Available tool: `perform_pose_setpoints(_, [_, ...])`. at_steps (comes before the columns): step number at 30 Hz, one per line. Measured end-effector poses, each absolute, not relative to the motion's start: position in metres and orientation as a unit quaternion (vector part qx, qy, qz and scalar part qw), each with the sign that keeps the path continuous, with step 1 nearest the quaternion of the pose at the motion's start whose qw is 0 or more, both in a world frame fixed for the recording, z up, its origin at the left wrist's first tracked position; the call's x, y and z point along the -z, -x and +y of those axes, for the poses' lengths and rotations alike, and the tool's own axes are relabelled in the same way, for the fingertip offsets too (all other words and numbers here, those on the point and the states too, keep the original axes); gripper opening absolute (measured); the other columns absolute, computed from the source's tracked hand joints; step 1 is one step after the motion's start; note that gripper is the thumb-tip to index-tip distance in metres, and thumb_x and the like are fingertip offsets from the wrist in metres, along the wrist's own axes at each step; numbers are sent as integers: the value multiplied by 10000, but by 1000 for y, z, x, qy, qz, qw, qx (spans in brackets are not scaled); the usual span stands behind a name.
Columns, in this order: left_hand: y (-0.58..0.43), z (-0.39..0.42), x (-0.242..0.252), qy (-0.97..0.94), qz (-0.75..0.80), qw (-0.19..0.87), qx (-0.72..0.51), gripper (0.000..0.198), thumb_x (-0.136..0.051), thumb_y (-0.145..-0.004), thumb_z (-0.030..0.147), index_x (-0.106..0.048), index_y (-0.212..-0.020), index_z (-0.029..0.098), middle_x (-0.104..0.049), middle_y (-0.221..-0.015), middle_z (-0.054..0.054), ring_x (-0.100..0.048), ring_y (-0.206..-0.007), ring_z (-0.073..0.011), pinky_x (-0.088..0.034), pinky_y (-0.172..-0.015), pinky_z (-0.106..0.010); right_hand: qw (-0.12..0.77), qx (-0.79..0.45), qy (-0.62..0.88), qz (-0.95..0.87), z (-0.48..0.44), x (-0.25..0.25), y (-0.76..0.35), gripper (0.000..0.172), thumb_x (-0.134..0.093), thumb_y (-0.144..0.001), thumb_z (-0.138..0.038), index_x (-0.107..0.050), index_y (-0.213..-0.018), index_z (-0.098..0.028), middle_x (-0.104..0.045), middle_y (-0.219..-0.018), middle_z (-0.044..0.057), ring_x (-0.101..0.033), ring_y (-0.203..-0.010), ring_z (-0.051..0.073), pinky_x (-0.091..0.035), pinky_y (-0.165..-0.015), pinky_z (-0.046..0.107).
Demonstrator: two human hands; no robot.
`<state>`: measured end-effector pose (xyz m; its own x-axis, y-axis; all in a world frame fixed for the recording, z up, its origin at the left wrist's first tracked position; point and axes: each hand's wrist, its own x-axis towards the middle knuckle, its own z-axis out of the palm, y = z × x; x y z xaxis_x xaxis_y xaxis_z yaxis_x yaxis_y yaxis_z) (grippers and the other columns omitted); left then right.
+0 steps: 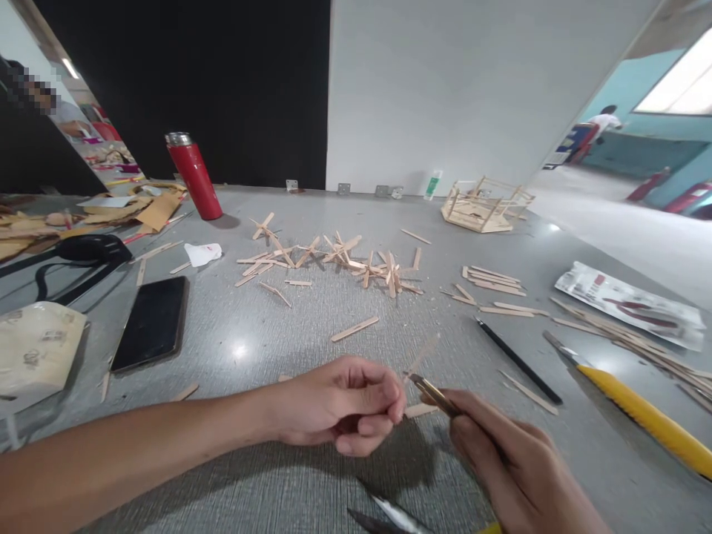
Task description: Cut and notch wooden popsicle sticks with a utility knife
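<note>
My left hand (345, 404) is closed in a pinch on a thin wooden stick (421, 354) that points up and to the right, blurred by motion. My right hand (515, 467) grips a slim metal tool (437, 395) whose tip meets the stick just beside my left fingertips. A short wooden piece (420, 410) lies on the grey table (267, 341) under the two hands. A pile of loose wooden sticks (334, 259) is scattered at mid-table beyond them.
A yellow utility knife (639, 408) and a black pencil (517, 360) lie to the right, near a printed packet (631, 304). A stick frame model (483, 204) stands at the back. A red flask (194, 176), black phone (150, 322) and cardboard scraps (111, 211) sit left. A person (598, 126) stands far right.
</note>
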<state>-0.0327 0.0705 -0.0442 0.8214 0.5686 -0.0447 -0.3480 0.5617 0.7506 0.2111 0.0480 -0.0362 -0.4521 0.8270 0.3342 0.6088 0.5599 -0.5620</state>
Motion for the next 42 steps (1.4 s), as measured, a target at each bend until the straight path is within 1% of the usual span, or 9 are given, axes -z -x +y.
perform_pose_setpoints(3, [30,66,44,-423,163,844,-288,268,-667,-969,396,-640,-875,147,-503,-618,52,-414,-429,-35,-322,-453,-183,269,-201,427,-839,57,37,-213,214,-460,-1023,-232,-669,-976,-230,-720,-787,2,-682,-661,130,-543,-610,211])
perform_pose_setpoints(9, [27,55,39,-477,211,811,-264,282,-664,-965,406,-675,-897,132,-658,-719,-23,-499,-421,-39,-339,-408,-167,244,-232,399,-853,61,33,-208,301,-366,-1027,-155,-596,-850,-232,-639,-693,-13,-595,-588,120,-507,-580,216])
perform_pose_setpoints(14, [22,41,29,-501,239,783,-281,346,-632,-971,466,-633,-844,144,-574,-612,22,-456,-405,-36,-343,-407,-156,253,-253,378,-854,59,28,-209,278,-427,-1017,-190,-610,-813,-233,-681,-720,6,-652,-638,136,-551,-647,235])
perform_pose_setpoints(18, [19,31,20,-497,277,759,-316,342,-629,-971,457,-630,-832,145,-489,-536,61,-357,-390,-26,-273,-385,-146,262,-203,367,-869,54,31,-214,318,-427,-1029,-239,-644,-797,-238,-661,-632,-1,-635,-561,135,-535,-577,221])
perform_pose_setpoints(25, [19,24,19,-481,305,756,-321,320,-638,-971,431,-652,-890,122,-526,-550,50,-358,-384,-20,-273,-380,-139,327,-151,363,-859,48,50,-227,232,-506,-1027,-323,-692,-942,-214,-691,-691,24,-684,-632,139,-569,-608,201])
perform_pose_setpoints(31, [18,23,19,-477,289,762,-331,350,-623,-979,459,-647,-891,121,-510,-559,49,-363,-413,-24,-266,-397,-144,320,-178,375,-852,46,51,-228,282,-492,-1032,-366,-682,-879,-224,-677,-692,29,-670,-631,145,-560,-597,210])
perform_pose_setpoints(34, [19,23,18,-468,273,776,-321,360,-608,-988,469,-638,-877,128,-495,-565,52,-358,-427,-28,-268,-406,-147,297,-204,368,-857,48,47,-223,346,-425,-1050,-378,-658,-845,-225,-619,-623,13,-611,-551,148,-516,-551,231])
perform_pose_setpoints(38, [20,24,16,-467,264,787,-305,376,-601,-988,482,-631,-845,135,-475,-559,54,-340,-442,-36,-266,-419,-156,306,-212,344,-862,53,40,-213,336,-399,-1048,-276,-537,-745,-233,-525,-569,-25,-482,-473,118,-417,-503,229])
perform_pose_setpoints(42, [19,24,15,-454,244,804,-298,390,-624,-968,499,-625,-813,141,-466,-552,51,-335,-439,-42,-249,-412,-169,319,-182,339,-866,53,37,-209,305,-420,-1041,-252,-502,-747,-237,-525,-581,-33,-460,-466,108,-384,-483,224])
